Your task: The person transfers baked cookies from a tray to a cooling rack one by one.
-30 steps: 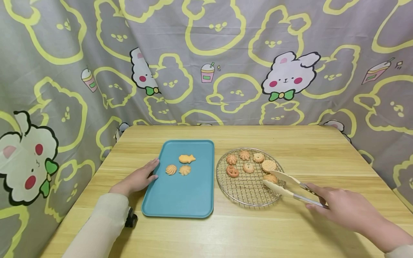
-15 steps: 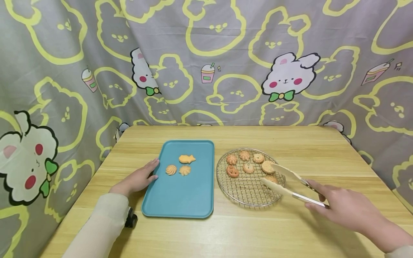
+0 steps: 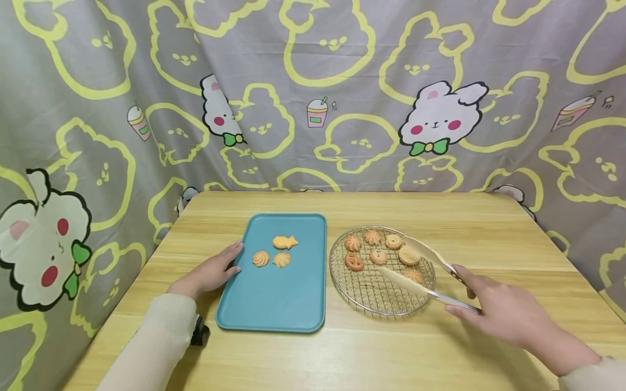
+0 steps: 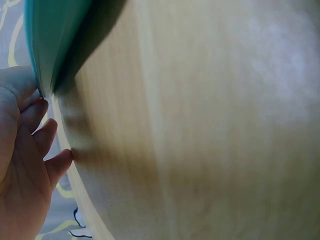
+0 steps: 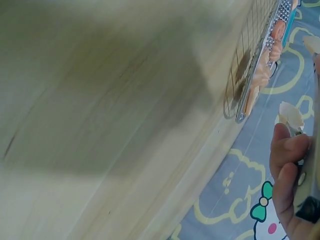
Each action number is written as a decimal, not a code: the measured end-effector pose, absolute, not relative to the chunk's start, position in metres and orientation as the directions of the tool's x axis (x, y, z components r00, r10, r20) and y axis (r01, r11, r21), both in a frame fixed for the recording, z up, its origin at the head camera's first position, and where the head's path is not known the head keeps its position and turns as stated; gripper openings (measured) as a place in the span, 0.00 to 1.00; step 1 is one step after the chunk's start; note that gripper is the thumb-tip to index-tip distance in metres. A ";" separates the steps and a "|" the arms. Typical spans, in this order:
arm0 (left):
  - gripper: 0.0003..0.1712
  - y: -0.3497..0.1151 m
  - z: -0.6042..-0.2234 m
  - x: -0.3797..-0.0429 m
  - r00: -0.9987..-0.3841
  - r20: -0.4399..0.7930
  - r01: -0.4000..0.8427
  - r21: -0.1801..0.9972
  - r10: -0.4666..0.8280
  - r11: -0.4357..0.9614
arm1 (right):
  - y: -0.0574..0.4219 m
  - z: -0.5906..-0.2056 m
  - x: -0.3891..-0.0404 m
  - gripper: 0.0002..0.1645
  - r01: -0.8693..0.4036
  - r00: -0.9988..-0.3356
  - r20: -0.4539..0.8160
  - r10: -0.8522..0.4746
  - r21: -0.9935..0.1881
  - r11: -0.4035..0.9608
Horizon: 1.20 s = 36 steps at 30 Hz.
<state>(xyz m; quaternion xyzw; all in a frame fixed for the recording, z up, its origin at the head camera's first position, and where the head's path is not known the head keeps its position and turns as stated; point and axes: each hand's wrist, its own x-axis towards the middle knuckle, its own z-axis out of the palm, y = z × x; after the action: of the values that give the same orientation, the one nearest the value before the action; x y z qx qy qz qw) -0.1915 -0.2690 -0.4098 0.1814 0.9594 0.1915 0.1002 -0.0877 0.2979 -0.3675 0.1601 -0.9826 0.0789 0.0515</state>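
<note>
On the left edge of the blue-green tray (image 3: 271, 304) rests my left hand (image 3: 207, 271); in the left wrist view its fingers touch the tray's side. My right hand (image 3: 508, 312) grips tongs (image 3: 408, 282) with pale tips and metal arms. The tong arms are spread apart over the right part of a round wire rack (image 3: 364, 288). Between them lie a round dotted cookie (image 3: 408, 255) and a ridged cookie (image 3: 413, 276). The tray holds a fish-shaped cookie (image 3: 285, 242), a swirl cookie (image 3: 261, 258) and a scalloped cookie (image 3: 281, 259).
Several more cookies lie on the rack, among them a pretzel-shaped one (image 3: 354, 262) and a flower-like one (image 3: 352, 243). Tray and rack stand side by side on a wooden table (image 3: 342, 358). A patterned curtain (image 3: 274, 174) hangs behind the table.
The right hand and tongs have moved left over the rack. The tong arms have spread wider, and the lower tip has shifted left. The left hand stays at the tray.
</note>
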 end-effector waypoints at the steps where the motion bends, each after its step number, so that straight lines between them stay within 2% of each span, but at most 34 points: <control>1: 0.37 -0.269 -0.410 -0.191 -0.915 -0.124 0.307 0.405 0.385 0.861 | 0.296 -0.368 -0.089 0.48 -0.325 -0.943 0.127 -0.309 -0.139 0.935; 24: 0.37 -0.269 -0.411 -0.190 -0.914 -0.125 0.305 0.412 0.385 0.858 | 0.257 -0.376 -0.115 0.56 -0.370 -0.928 0.123 -0.353 -0.176 0.912; 36: 0.37 -0.268 -0.408 -0.189 -0.916 -0.120 0.304 0.420 0.384 0.855 | 0.229 -0.380 -0.133 0.56 -0.415 -0.909 0.113 -0.401 -0.194 0.889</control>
<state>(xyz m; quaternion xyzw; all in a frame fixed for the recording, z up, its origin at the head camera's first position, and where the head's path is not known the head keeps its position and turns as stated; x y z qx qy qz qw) -0.1890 -0.2679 -0.4080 0.1794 0.9580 0.2003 0.1000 -0.1334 0.2287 -0.3803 0.2101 -0.9712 0.1074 0.0347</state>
